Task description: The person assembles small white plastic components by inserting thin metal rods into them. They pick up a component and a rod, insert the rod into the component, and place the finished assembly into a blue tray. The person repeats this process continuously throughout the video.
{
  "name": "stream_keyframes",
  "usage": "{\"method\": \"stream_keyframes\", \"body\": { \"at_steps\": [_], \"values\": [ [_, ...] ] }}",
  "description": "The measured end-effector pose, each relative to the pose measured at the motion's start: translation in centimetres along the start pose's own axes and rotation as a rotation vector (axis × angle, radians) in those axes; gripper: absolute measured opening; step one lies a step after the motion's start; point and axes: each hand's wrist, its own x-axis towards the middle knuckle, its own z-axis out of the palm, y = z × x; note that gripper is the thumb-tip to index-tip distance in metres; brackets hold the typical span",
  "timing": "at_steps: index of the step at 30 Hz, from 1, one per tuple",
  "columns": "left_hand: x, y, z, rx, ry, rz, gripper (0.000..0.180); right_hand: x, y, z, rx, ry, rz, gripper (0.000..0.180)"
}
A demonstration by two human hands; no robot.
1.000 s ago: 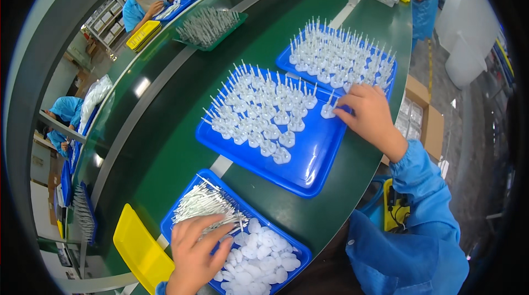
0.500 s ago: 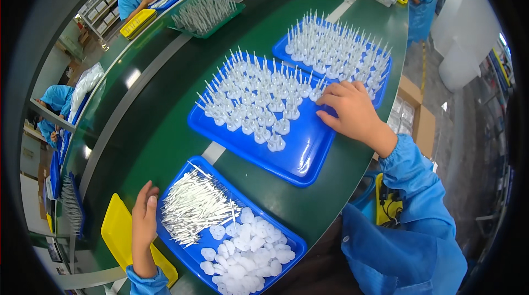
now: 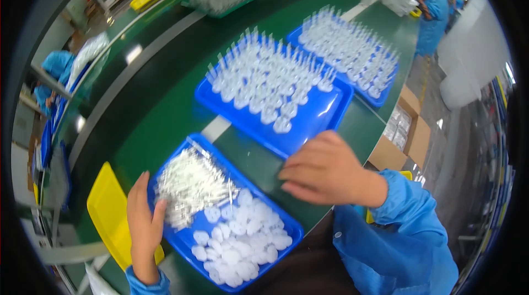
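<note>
In the head view, the left hand [image 3: 143, 223], lower left, is loosely open beside the rim of a blue plastic rectangular tray [image 3: 181, 241]; slender white sticks [image 3: 190, 184] and translucent white round discs [image 3: 237, 251] lie heaped in it, lower centre; the right hand [image 3: 325, 171], right of centre, is blurred with fingers curled, so I cannot tell whether it grips anything; since the discs overlap, a light fingertip pinch on a single one probably works best.
</note>
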Motion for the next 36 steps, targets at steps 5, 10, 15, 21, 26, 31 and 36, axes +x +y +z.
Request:
{"method": "stream_keyframes", "body": {
  "at_steps": [5,10,15,21,26,31,36],
  "values": [
    [-1.2,-0.2,0.2,-0.061,-0.028,-0.078,0.075,3.5,-2.6,2.8,-0.022,-0.067,-0.153,0.026],
    [-4.8,1.2,-0.5,0.087,0.076,0.184,0.051,4.4,-3.3,5.2,-0.032,-0.117,-0.246,0.012],
    [-5.1,5.3,2.0,0.239,0.012,0.475,0.034,7.6,-4.6,7.6,-0.162,-0.241,-0.533,0.018],
    [-3.3,4.1,3.7,0.153,0.08,0.563,0.03,9.3,-3.0,8.8,0.018,-0.387,-0.615,0.018],
    [-5.0,4.6,3.8,-0.542,0.209,0.041,0.032,7.4,-3.9,8.4,0.669,-0.196,-0.006,0.021],
    [-4.4,5.9,5.0,-1.253,0.212,-0.195,0.026,8.9,-7.1,10.6,1.03,-0.143,0.104,0.016],
    [-5.4,6.0,5.2,-1.336,0.229,-0.256,0.036,9.8,-8.0,12.2,0.565,-0.026,-0.118,0.018]
  ]
}}
